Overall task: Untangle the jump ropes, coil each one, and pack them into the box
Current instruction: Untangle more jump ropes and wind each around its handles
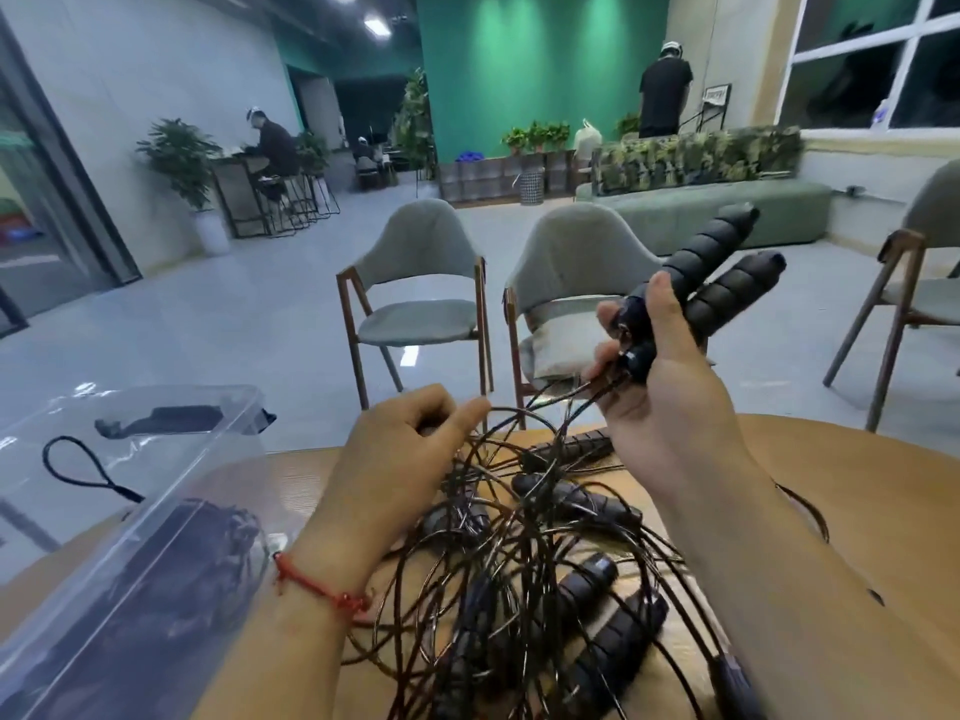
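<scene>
The right hand (670,387) is raised above the bench (831,485), its fingers and thumb wrapped round the cable ends of a pair of foam-grip handles (727,262). Both ribbed grips point up and away to the right. Holding the two together and high probably marks them as the ends of one rope, and lifts that rope's cable out of the heap so its path can be followed.

The left hand (400,449) is lower, at the near edge of the heap. Its fingers are curled, and thumb and forefinger appear to pinch a thin strand (511,409) that arcs towards the raised handles. That suits drawing one line free while the other hand anchors its ends. A red string bracelet (322,589) circles this wrist.

The tangle of jump ropes (519,574) lies on the round wooden bench between and below the two hands, dark wire loops crossing over several more black handles (587,579). Sorting looks to be at an early stage, as most of the ropes are knotted together.

The clear plastic box (78,615) stands at the left, just beside the left forearm and within easy reach for packing. A dark bundle, likely coiled ropes (197,558), shows through its wall.

No brand or label can be read on the handles or the box. A framed sign (717,93) on the far side of the room is too small to make out.
</scene>
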Available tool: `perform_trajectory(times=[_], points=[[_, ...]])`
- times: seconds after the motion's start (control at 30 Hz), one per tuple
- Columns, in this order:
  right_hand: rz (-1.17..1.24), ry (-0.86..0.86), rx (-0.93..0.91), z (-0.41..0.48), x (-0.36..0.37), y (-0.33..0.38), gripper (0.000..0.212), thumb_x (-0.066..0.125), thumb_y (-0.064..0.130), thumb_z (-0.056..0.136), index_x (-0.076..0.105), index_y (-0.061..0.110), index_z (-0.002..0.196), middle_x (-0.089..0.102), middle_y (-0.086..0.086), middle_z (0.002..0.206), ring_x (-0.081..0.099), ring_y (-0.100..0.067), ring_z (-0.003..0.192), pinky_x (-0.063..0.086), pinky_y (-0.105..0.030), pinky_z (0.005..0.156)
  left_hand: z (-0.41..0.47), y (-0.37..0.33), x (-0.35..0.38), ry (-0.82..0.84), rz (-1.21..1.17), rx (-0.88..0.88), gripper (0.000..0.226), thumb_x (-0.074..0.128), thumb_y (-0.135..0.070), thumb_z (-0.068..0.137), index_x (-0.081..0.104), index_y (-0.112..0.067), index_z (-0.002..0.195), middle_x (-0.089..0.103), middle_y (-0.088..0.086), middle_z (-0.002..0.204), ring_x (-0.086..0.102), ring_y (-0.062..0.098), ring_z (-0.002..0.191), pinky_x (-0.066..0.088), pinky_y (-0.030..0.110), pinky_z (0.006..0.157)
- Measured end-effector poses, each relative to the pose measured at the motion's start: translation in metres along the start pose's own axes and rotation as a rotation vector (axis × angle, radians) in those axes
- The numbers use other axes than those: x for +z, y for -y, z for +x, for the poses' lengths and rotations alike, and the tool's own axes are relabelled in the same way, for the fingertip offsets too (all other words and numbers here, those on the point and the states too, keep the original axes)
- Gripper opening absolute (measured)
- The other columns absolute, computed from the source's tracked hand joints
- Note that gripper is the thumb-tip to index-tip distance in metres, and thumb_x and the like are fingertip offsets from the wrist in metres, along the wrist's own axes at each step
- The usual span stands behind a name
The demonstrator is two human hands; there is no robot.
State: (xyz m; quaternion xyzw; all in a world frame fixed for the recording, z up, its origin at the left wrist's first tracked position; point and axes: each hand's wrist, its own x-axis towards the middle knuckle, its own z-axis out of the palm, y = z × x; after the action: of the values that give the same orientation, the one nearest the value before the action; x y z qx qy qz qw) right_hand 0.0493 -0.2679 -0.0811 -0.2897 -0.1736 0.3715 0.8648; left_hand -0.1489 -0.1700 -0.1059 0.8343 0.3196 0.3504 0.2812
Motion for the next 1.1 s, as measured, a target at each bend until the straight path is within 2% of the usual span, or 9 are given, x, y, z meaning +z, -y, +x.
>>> perform_trajectory(times=[0.17,0.3,0.4,0.5,0.63,0.77,0.83,0.97,1.1], points=[[-0.129,-0.027,0.067,0.008,-0.007,0.003,0.036,0.072,0.039,0.100,0.068,0.013,0.124,0.078,-0.007,0.104,0.073,-0.017,0.077,0.062,-0.031,0.066,-0.001,-0.006,-0.013,-0.130,-0.159,0.009,0.030,0.063,-0.047,0.102,0.066,-0.021,0.086,0.060,-0.009,0.076,0.054,0.003,0.069,0.040,0.010,0.063],[-0.304,0.037,0.106,0.007,-0.005,-0.011,0.034,0.071,0.034,0.102,0.065,0.014,0.128,0.078,-0.013,0.111,0.076,-0.026,0.088,0.063,-0.045,0.080,-0.003,-0.006,-0.005,-0.138,0.001,0.015,0.022,0.066,-0.044,0.102,0.058,-0.043,0.122,0.057,-0.025,0.127,0.054,-0.003,0.120,0.042,0.018,0.094],[-0.297,0.022,0.103,0.007,-0.004,-0.012,0.031,0.070,0.030,0.103,0.065,0.014,0.129,0.078,-0.013,0.111,0.077,-0.028,0.090,0.063,-0.047,0.082,-0.005,-0.009,-0.014,-0.170,0.044,0.005,0.007,0.065,-0.040,0.103,0.064,-0.038,0.110,0.068,-0.020,0.108,0.062,-0.006,0.103,0.046,0.016,0.081],[-0.342,0.051,0.134,0.008,-0.008,-0.012,0.032,0.066,0.021,0.105,0.061,0.012,0.135,0.077,-0.017,0.122,0.079,-0.031,0.100,0.064,-0.049,0.086,-0.008,-0.012,-0.018,0.097,0.057,-0.059,0.014,0.062,-0.050,0.102,0.071,-0.040,0.098,0.072,-0.017,0.089,0.067,-0.003,0.086,0.049,0.019,0.072],[-0.471,0.110,0.167,0.008,-0.011,-0.017,0.033,0.064,0.015,0.104,0.058,0.015,0.137,0.074,-0.017,0.124,0.079,-0.034,0.102,0.063,-0.055,0.089,-0.012,-0.020,-0.011,0.319,0.186,-0.083,0.035,0.070,-0.064,0.092,0.057,-0.052,0.122,0.071,-0.023,0.098,0.065,-0.012,0.091,0.054,0.018,0.077],[-0.659,0.180,0.249,0.012,-0.018,-0.018,0.046,0.076,0.016,0.097,0.058,0.015,0.139,0.069,-0.019,0.129,0.079,-0.036,0.099,0.064,-0.046,0.081,-0.018,-0.023,-0.015,0.471,0.227,-0.176,0.043,0.075,-0.040,0.098,0.044,-0.040,0.128,0.075,-0.008,0.093,0.071,0.000,0.069,0.061,0.023,0.067],[-0.780,0.201,0.287,0.012,-0.021,-0.016,0.051,0.079,0.023,0.096,0.057,0.017,0.141,0.071,-0.013,0.129,0.080,-0.034,0.095,0.065,-0.044,0.082,-0.019,-0.027,-0.017,0.367,0.052,-0.201,0.033,0.065,-0.027,0.105,0.046,-0.037,0.131,0.075,-0.001,0.087,0.069,0.008,0.058,0.064,0.030,0.062],[-1.198,0.171,0.254,0.012,-0.024,-0.006,0.041,0.075,0.051,0.095,0.066,0.021,0.121,0.079,-0.005,0.100,0.076,-0.018,0.069,0.060,-0.036,0.068,-0.016,-0.038,-0.030,-0.085,0.027,0.050,0.025,0.052,-0.031,0.111,0.048,-0.042,0.133,0.068,-0.003,0.077,0.062,0.004,0.062,0.047,0.014,0.058],[-1.725,0.086,0.085,0.012,-0.021,0.006,0.050,0.064,0.074,0.090,0.072,0.024,0.085,0.074,-0.001,0.072,0.071,-0.022,0.072,0.056,-0.041,0.070,-0.020,-0.043,-0.037,-0.189,-0.139,0.166,0.017,0.049,-0.029,0.112,0.055,-0.041,0.123,0.057,0.003,0.076,0.052,0.024,0.066,0.043,0.035,0.059]])
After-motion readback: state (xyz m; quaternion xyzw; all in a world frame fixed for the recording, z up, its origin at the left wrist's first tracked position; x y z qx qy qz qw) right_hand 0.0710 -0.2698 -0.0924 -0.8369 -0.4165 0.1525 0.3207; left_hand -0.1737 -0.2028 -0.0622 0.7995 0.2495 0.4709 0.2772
